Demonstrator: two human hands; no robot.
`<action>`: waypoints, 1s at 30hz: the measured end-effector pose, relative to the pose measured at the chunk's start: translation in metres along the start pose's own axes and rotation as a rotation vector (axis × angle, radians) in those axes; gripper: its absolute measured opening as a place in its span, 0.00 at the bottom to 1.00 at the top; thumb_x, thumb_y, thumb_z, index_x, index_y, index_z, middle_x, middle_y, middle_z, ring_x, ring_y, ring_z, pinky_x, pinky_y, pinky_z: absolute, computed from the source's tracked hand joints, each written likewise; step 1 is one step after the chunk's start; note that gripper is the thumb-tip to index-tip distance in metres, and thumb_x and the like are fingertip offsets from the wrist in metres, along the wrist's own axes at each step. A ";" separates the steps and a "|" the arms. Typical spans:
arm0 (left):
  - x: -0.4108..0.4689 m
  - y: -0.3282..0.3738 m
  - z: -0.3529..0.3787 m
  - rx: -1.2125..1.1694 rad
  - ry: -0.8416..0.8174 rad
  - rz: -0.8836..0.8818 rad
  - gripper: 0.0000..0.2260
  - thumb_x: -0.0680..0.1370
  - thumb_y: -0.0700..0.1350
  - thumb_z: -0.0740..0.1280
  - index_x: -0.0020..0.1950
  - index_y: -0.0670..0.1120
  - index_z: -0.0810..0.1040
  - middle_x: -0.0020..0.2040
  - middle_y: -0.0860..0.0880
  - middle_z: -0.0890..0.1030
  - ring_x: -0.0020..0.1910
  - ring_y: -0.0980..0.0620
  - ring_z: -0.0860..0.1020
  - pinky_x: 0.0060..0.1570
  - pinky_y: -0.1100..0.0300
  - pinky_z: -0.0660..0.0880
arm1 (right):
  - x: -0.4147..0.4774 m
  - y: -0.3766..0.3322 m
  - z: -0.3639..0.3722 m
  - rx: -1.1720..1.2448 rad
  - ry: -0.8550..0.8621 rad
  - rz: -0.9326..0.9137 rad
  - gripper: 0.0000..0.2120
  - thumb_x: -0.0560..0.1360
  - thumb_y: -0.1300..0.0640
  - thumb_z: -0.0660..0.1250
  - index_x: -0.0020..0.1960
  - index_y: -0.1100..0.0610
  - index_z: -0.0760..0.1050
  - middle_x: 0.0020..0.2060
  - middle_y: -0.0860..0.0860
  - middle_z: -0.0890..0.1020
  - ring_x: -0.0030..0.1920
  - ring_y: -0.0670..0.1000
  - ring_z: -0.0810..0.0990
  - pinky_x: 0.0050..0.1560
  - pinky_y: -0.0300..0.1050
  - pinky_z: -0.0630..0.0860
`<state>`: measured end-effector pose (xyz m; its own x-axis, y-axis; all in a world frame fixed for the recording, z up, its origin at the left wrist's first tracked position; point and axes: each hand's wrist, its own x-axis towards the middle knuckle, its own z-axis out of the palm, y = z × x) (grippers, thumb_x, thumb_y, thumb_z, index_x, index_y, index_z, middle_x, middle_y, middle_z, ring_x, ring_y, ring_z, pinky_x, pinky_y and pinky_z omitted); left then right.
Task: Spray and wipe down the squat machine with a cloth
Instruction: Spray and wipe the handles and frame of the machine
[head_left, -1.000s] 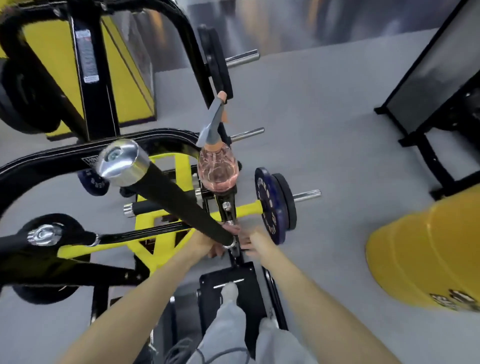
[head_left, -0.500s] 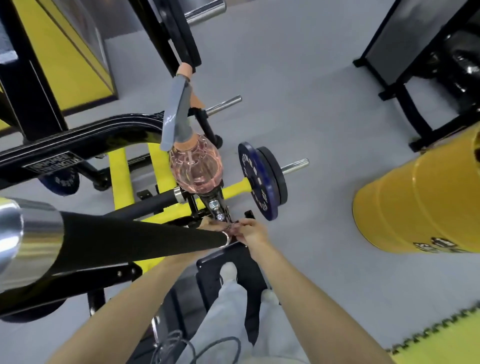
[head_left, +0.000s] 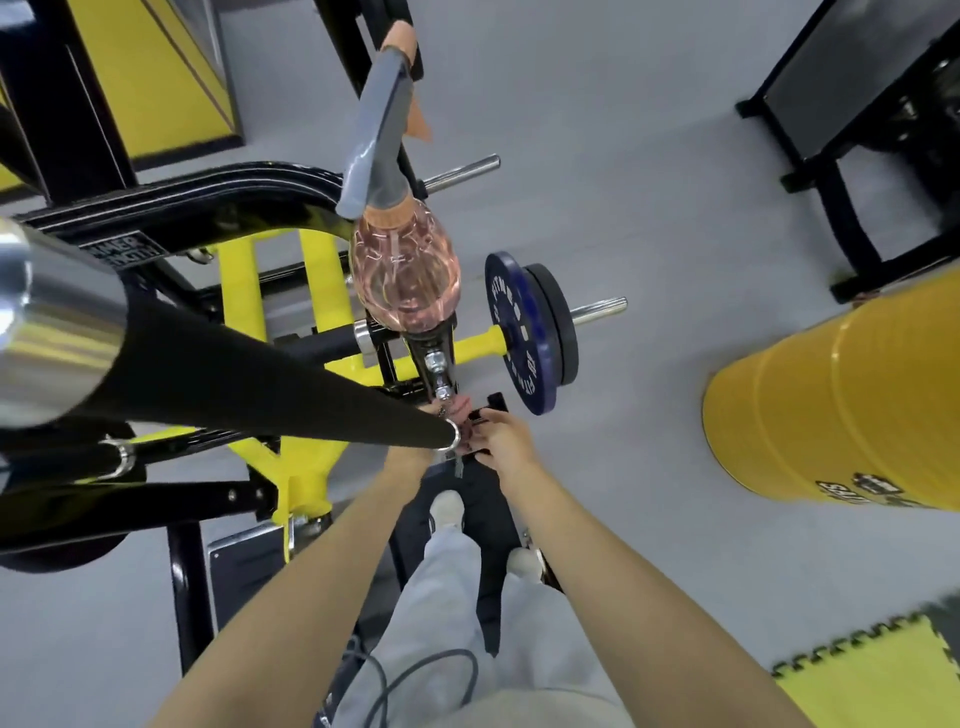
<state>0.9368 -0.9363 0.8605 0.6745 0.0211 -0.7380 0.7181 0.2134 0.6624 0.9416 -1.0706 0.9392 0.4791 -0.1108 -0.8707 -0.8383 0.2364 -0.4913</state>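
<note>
Squat machine (head_left: 306, 467): fills the left half of my downward view. It has a yellow painted steel frame with black tubes, a blue weight plate (head_left: 519, 332) on a side peg, and a black foot plate (head_left: 483, 499) under the person's pale shoes.
Handle (head_left: 234, 374): a long black padded bar with a chrome end cap, running from the near left down to the hands.
Spray bottle (head_left: 405, 280): clear pink and egg-shaped, with a grey trigger head. It is perched on top of the black post (head_left: 439, 364) in the middle of the machine, just above the hands.
Cloth: I cannot find one; it may be hidden under the hands.
Left hand (head_left: 451, 410): low at the foot of the post and mostly hidden behind the handle's tip. I cannot tell how its fingers lie.
Right hand (head_left: 506, 436): just beside the left, fingers curled down onto a black part of the frame. I cannot tell whether they pinch anything.
How the machine will handle: I judge it heavy, rigid and not something to shift. The smooth paint and chrome should turn slick once wet, while the padding gives a little. I would wipe along the tubes.
How the bottle will handle: probably light, thin-walled and easily tipped from its perch. I would take it at the neck, under the trigger.
Nearby: a yellow barrel (head_left: 841, 405) to the right, and a yellow foam mat (head_left: 872, 675) at the lower right.
</note>
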 end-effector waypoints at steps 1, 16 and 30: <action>-0.013 0.007 0.004 -0.024 -0.001 -0.001 0.21 0.77 0.48 0.68 0.63 0.34 0.75 0.56 0.34 0.79 0.46 0.39 0.79 0.49 0.47 0.79 | 0.009 0.007 -0.002 0.005 0.013 0.002 0.12 0.77 0.69 0.56 0.55 0.57 0.72 0.41 0.56 0.78 0.36 0.51 0.76 0.31 0.38 0.73; -0.008 0.003 0.047 -1.038 0.134 -0.064 0.13 0.79 0.44 0.62 0.63 0.43 0.75 0.59 0.40 0.79 0.45 0.42 0.83 0.43 0.47 0.81 | -0.010 0.014 -0.029 -0.195 -0.027 -0.164 0.09 0.76 0.65 0.61 0.49 0.55 0.78 0.34 0.47 0.74 0.34 0.46 0.70 0.34 0.38 0.65; -0.016 -0.003 0.077 -1.479 0.182 -0.024 0.18 0.81 0.39 0.52 0.68 0.37 0.71 0.66 0.39 0.74 0.62 0.42 0.74 0.61 0.52 0.71 | -0.006 0.009 -0.051 -0.148 0.012 -0.165 0.11 0.76 0.66 0.58 0.54 0.57 0.76 0.44 0.54 0.76 0.40 0.50 0.74 0.37 0.41 0.69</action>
<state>0.9374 -1.0122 0.8799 0.5554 0.0981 -0.8258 -0.1664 0.9860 0.0052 0.9175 -1.1168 0.9390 0.6110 -0.1479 -0.7777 -0.7780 0.0695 -0.6244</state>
